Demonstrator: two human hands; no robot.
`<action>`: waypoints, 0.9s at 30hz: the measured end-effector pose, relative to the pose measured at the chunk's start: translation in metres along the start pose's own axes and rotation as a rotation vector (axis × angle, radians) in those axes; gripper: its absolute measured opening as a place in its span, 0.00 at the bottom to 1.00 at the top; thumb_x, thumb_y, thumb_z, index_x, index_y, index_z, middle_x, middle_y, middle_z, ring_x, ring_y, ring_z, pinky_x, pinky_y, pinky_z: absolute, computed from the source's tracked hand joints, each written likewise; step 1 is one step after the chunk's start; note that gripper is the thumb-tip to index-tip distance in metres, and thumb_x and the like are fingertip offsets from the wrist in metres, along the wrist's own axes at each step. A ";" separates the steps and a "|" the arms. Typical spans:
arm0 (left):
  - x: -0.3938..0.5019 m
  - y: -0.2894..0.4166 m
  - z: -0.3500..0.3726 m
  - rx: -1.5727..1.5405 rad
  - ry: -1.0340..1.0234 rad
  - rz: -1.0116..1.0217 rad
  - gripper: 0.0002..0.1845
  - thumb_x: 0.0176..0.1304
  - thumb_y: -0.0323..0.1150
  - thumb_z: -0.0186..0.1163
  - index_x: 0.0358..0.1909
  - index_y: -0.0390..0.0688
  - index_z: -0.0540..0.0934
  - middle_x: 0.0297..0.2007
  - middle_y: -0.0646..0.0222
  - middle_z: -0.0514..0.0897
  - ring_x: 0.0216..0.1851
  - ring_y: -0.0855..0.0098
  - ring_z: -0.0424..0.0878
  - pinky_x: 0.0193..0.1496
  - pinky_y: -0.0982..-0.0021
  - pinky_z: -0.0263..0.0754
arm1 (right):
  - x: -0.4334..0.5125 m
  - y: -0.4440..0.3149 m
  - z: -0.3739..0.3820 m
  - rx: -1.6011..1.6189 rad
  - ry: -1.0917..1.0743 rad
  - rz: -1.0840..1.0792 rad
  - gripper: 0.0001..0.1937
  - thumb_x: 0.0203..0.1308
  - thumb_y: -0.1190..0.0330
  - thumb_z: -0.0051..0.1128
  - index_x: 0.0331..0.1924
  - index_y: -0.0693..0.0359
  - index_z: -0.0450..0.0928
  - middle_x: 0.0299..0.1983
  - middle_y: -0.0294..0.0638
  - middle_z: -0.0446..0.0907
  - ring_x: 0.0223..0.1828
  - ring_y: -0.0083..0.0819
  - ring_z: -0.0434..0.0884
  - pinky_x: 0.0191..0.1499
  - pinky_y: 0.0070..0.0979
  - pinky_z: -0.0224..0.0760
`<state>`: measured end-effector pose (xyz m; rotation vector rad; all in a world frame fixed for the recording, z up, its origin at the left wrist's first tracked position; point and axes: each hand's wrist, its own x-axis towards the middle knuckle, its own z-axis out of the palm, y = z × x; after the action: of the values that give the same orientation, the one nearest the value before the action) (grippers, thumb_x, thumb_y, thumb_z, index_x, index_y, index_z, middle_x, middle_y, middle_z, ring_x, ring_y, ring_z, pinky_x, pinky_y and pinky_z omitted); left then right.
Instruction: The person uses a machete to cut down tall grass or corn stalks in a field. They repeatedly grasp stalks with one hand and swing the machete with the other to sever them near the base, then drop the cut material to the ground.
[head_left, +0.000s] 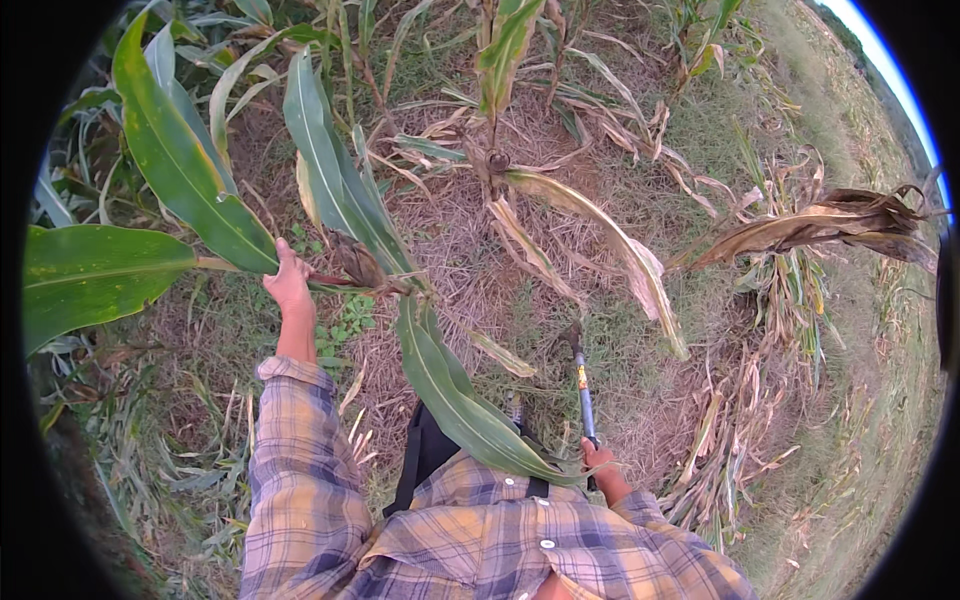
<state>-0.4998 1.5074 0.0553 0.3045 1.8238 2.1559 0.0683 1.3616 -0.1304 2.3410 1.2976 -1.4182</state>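
My left hand (289, 279) is closed around the stem of a maize plant (334, 282), with broad green leaves fanning out on both sides of it. A brown, dry-husked ear (355, 259) grows from the stem just right of that hand. One long green leaf (442, 390) droops across the front of my plaid shirt (480, 517). Low on the right, my right hand (602, 466) grips a short-handled tool (585, 394). Its shaft is grey-blue with a yellow sticker, and its dark head points away from me; the blade's exact shape cannot be made out.
A withered maize stalk (495, 161) stands ahead, its dry leaf (600, 217) arching right. Another brown leaf bundle (825, 225) juts in at the right. Cut stalks and leaves (724, 450) lie in a heap at right. Dry grass litter (465, 232) covers the ground; denser maize stands upper left.
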 end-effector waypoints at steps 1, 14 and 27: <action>0.000 0.000 -0.009 -0.029 0.007 0.000 0.15 0.61 0.39 0.58 0.25 0.42 0.67 0.14 0.76 0.64 0.12 0.80 0.59 0.17 0.75 0.59 | 0.008 0.003 0.006 -0.035 0.021 -0.029 0.31 0.52 0.42 0.51 0.19 0.68 0.77 0.15 0.46 0.75 0.19 0.35 0.79 0.26 0.33 0.70; -0.010 0.000 -0.065 -0.032 -0.065 0.059 0.15 0.64 0.42 0.53 0.25 0.44 0.67 0.13 0.78 0.59 0.16 0.82 0.56 0.24 0.75 0.61 | 0.101 -0.200 0.151 0.390 -0.425 0.034 0.25 0.59 0.47 0.47 0.21 0.62 0.69 0.15 0.37 0.70 0.13 0.25 0.69 0.17 0.25 0.64; 0.003 -0.013 -0.243 0.153 0.237 -0.010 0.17 0.64 0.49 0.49 0.37 0.44 0.72 0.36 0.69 0.77 0.41 0.73 0.74 0.49 0.68 0.69 | 0.163 -0.184 0.261 0.266 -0.551 0.196 0.28 0.60 0.45 0.44 0.14 0.61 0.68 0.11 0.37 0.67 0.10 0.28 0.66 0.17 0.27 0.59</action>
<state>-0.5868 1.2866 0.0010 0.0739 2.1185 2.1261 -0.2062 1.4490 -0.3432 1.9187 0.7490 -2.0618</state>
